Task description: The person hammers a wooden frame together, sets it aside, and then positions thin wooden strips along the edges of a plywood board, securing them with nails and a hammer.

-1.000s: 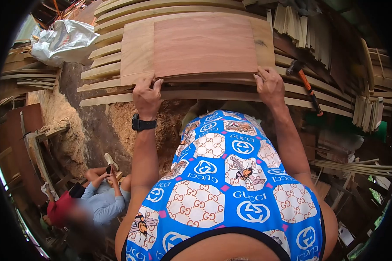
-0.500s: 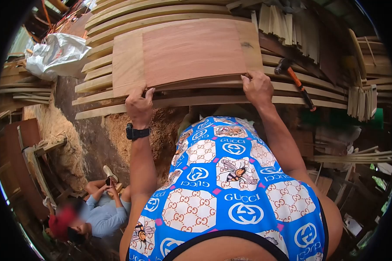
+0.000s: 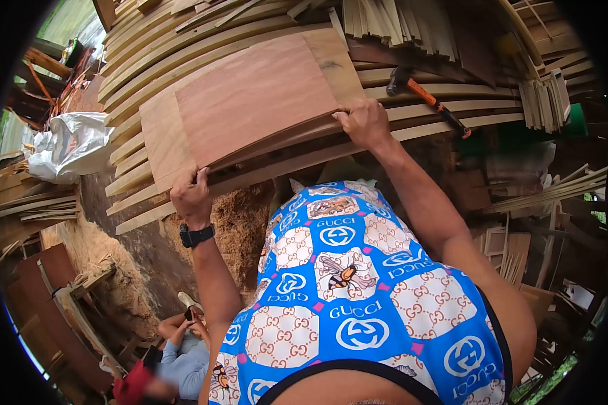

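Note:
A flat wooden panel, reddish in the middle with paler wood at both ends, lies over a row of long wooden slats. My left hand, with a black watch at the wrist, is closed on the panel's near edge towards its left end. Near the right end of that same edge, my right hand is closed too, thumb on top. The fingertips under the edge are hidden. A dark gap shows beneath the near edge between my hands. To the right of my right hand, a hammer with an orange and black handle rests across the slats.
Bundled thin wood strips stand at the back right. A white plastic sack sits at left. Sawdust covers ground below the slats. A person in a red cap is at the lower left.
The whole view has turned, so the panel, slats and hammer appear tilted and shifted left. Both my hands keep their hold on the panel's near edge.

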Demonstrator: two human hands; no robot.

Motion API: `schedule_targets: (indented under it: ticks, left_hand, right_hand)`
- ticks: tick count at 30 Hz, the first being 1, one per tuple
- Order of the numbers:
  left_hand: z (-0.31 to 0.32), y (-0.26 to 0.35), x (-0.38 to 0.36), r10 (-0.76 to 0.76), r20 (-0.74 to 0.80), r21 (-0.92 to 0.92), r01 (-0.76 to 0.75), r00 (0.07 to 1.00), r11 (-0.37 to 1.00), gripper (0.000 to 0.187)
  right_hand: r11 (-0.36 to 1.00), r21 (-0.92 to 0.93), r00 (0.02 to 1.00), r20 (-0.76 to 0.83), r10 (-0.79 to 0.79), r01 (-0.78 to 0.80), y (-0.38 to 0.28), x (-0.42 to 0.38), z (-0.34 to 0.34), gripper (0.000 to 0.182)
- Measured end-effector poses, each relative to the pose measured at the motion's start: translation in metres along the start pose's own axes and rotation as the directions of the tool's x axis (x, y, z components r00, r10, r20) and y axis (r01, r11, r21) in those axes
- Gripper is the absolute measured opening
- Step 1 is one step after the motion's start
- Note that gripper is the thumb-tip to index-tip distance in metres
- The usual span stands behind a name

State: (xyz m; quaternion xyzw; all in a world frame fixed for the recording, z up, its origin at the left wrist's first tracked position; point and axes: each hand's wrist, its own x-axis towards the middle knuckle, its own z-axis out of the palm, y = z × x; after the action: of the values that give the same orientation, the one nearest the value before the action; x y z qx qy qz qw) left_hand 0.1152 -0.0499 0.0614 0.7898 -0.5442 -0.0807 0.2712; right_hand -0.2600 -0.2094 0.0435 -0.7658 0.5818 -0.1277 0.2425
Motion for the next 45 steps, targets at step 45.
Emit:
schedule_targets:
  ticks: [45]
  left_hand:
    - [-0.018, 0.012, 0.134, -0.192, 0.211, -0.888, 0.270, 0.958, 0.372, 0.066]
  right_hand:
    - [0.402, 0.895, 0.981, 0.181, 0.069, -0.193, -0.011, 0.128, -0.056, 0.077]
